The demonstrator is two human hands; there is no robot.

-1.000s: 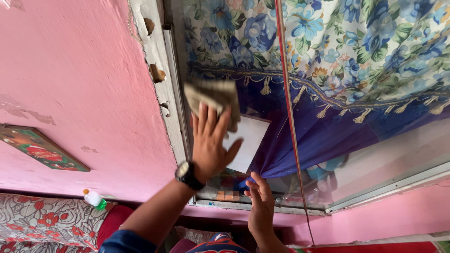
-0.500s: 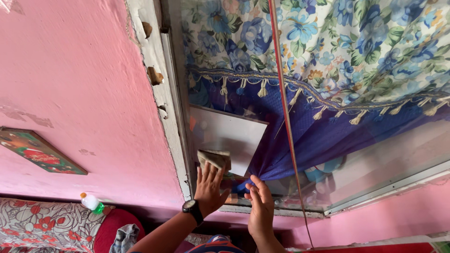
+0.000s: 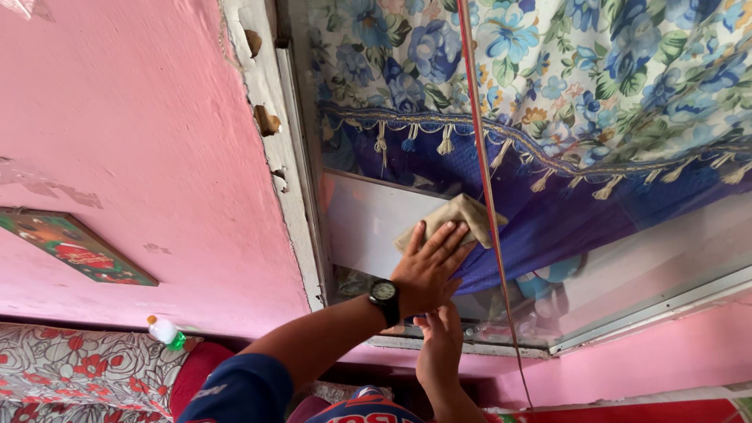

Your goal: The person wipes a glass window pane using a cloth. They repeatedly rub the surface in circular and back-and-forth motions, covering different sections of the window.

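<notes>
The tan cloth [image 3: 454,219] is pressed flat on the window glass [image 3: 627,266], sticking out at about 1 o'clock from the left hand [image 3: 427,270], whose fingers are spread wide on top of it, not curled around it. The right hand [image 3: 440,345] rests open on the glass at 6 o'clock from the left hand, holding nothing. A blue flowered curtain [image 3: 564,86] hangs behind the glass, and a pink wall [image 3: 133,141] is at 9 o'clock.

Left hand [image 3: 429,269] flat, fingers spread toward 1 o'clock, wrist watch-strapped; right hand [image 3: 441,342] open below, fingers toward 12 o'clock.
</notes>
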